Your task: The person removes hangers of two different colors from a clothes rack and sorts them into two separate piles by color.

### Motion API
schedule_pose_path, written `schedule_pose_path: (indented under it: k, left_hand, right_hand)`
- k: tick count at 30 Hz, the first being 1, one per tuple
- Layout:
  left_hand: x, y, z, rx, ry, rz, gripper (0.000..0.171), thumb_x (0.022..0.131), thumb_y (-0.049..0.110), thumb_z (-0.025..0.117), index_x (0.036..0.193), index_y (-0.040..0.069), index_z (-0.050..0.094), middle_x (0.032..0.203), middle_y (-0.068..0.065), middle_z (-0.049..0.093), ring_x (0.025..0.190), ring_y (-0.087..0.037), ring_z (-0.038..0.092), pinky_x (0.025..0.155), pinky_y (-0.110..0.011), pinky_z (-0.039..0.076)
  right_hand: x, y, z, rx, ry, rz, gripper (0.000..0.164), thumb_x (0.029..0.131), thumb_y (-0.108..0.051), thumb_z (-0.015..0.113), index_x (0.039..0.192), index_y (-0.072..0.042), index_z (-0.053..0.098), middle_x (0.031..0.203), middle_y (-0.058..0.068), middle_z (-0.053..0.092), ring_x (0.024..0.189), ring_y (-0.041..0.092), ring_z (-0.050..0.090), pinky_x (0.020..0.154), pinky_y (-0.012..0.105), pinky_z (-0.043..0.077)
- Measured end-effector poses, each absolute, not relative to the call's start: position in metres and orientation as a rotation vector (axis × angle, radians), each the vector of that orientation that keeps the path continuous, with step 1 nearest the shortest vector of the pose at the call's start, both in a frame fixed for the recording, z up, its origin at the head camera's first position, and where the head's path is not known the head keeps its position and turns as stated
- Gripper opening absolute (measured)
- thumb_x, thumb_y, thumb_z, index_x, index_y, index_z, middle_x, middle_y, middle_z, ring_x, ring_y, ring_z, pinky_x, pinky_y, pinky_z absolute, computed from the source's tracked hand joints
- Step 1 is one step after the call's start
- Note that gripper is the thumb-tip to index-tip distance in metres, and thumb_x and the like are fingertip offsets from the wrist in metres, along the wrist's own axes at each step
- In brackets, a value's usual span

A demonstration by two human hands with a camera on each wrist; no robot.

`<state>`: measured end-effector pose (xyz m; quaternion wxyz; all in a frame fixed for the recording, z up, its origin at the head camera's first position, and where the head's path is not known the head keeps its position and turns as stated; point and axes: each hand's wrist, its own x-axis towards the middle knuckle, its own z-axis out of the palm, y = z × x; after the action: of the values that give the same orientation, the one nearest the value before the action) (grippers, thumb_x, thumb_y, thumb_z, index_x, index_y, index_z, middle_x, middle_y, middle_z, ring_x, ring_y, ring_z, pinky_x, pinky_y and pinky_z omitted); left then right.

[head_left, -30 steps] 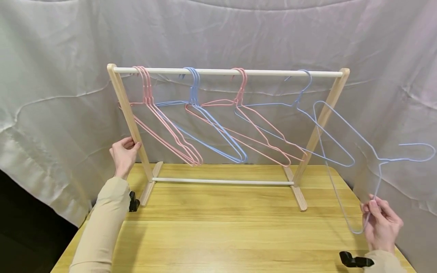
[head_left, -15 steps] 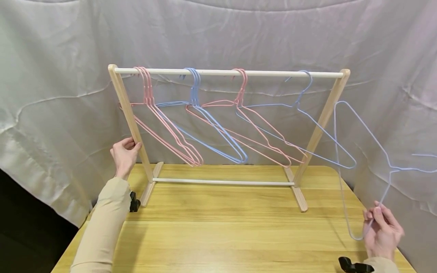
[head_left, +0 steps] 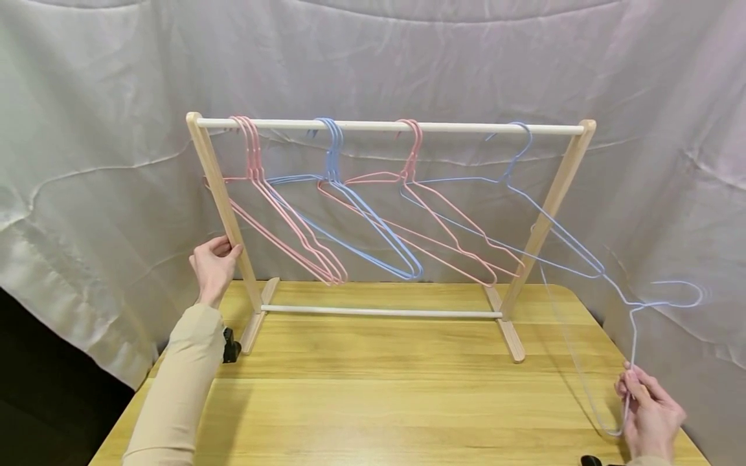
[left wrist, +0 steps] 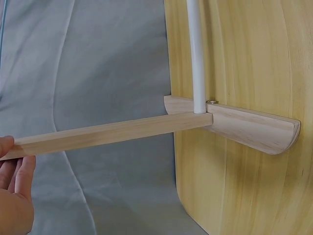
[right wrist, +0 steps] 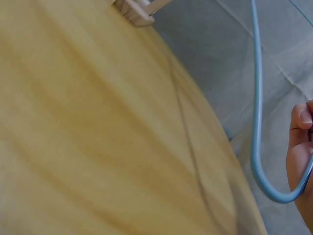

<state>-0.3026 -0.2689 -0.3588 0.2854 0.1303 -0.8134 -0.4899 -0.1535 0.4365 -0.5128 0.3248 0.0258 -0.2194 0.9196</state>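
Note:
My left hand pinches the left wooden post of a clothes rack, thumb in front and fingers behind. In the left wrist view the thumb and fingers are on either side of that post. At the right, my right hand grips a blue wire hanger near one rounded corner. The hanger is turned on its side, its hook pointing right and its far end overlapping the rack's right post. In the right wrist view the hanger's corner curves beside my partly visible fingers.
Pink hangers, blue hangers, more pink hangers and a single blue hanger hang from the white top rail. The rack stands on a wooden table. Grey cloth hangs behind.
My right hand has moved down. The blue hanger swung right, then back left and lower, its far end now over the rack's right post. My left hand has stayed on the left post.

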Motion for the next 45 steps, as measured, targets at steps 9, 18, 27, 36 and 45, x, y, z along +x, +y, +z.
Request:
schedule_pose_path:
  k: [9,18,27,36,45]
  left_hand:
    - [-0.303,-0.269,-0.361,0.326,-2.157,-1.328,0.034,0.094,0.016,0.069,0.124,0.001,0.070,0.119,-0.021,0.072,0.125,-0.022,0.062,0.103,-0.021,0.041]
    - [-0.305,-0.271,-0.362,0.279,-2.114,-1.358,0.032,0.092,0.013,0.070,0.121,-0.002,0.071,0.118,-0.027,0.069,0.138,-0.026,0.049,0.118,-0.039,0.025]
    - [-0.305,-0.270,-0.362,0.286,-2.116,-1.365,0.033,0.093,0.013,0.070,0.122,-0.002,0.070,0.119,-0.027,0.069,0.137,-0.026,0.051,0.118,-0.039,0.028]
    - [-0.304,-0.269,-0.361,0.275,-2.107,-1.388,0.034,0.093,0.012,0.069,0.124,-0.003,0.069,0.120,-0.027,0.068,0.143,-0.024,0.043,0.119,-0.041,0.021]
    - [-0.305,-0.269,-0.361,0.278,-2.106,-1.381,0.034,0.093,0.013,0.070,0.123,-0.002,0.070,0.120,-0.027,0.068,0.143,-0.023,0.040,0.115,-0.042,0.019]
  right_hand:
    - [-0.146,0.440,-0.526,-0.060,-0.843,2.403,0.029,0.087,0.029,0.049,0.095,0.016,0.074,0.084,0.022,0.078,0.060,0.023,0.072,0.049,0.027,0.054]
    - [-0.151,0.438,-0.524,-0.475,-1.234,2.266,0.031,0.087,0.020,0.061,0.089,-0.003,0.082,0.074,0.003,0.079,0.054,0.009,0.066,0.048,0.019,0.052]
    - [-0.152,0.437,-0.522,-0.849,-1.482,2.044,0.027,0.087,0.004,0.071,0.076,-0.018,0.083,0.062,-0.015,0.073,0.050,-0.001,0.061,0.048,0.013,0.048]
    - [-0.153,0.434,-0.528,-0.936,-1.751,1.821,0.035,0.083,-0.003,0.075,0.068,-0.034,0.079,0.057,-0.028,0.066,0.059,-0.015,0.058,0.058,0.003,0.045]
    - [-0.155,0.426,-0.529,-1.020,-2.044,1.505,0.023,0.086,-0.021,0.073,0.089,-0.043,0.080,0.058,-0.045,0.054,0.070,-0.027,0.043,0.074,-0.004,0.029]
